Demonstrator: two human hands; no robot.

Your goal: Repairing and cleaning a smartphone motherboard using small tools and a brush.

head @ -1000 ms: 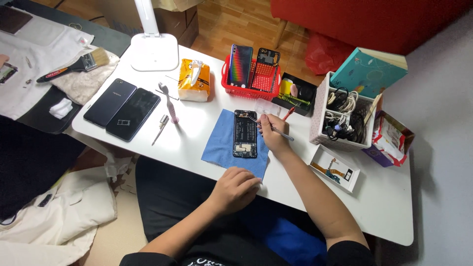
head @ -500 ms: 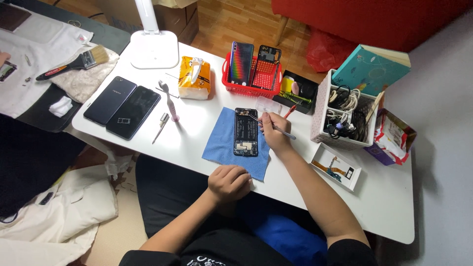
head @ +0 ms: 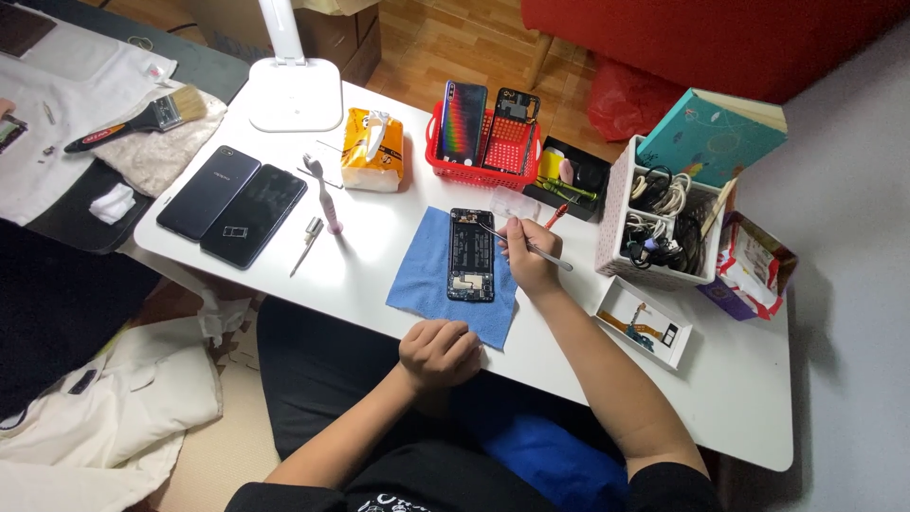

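My left hand (head: 439, 353) rests curled in a loose fist at the near tabletop (head: 379, 284) edge, holding nothing, touching the cloth (head: 422, 284) corner. Just beyond, my right hand (head: 527, 258) pinches the tweezers (head: 531, 248), tip over the opened phone (head: 471, 254) lying on the cloth left of that grip. Farther off stands a red basket (head: 482, 166).

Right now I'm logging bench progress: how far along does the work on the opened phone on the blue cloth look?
Done: the black opened phone lies back-off, internals showing, on the blue cloth. In hand: the right hand holds thin metal tweezers with the tip at the phone's upper edge; the left hand rests closed at the white table's near edge. Left: the phone is uncovered, and two dark phones lie untouched aside.
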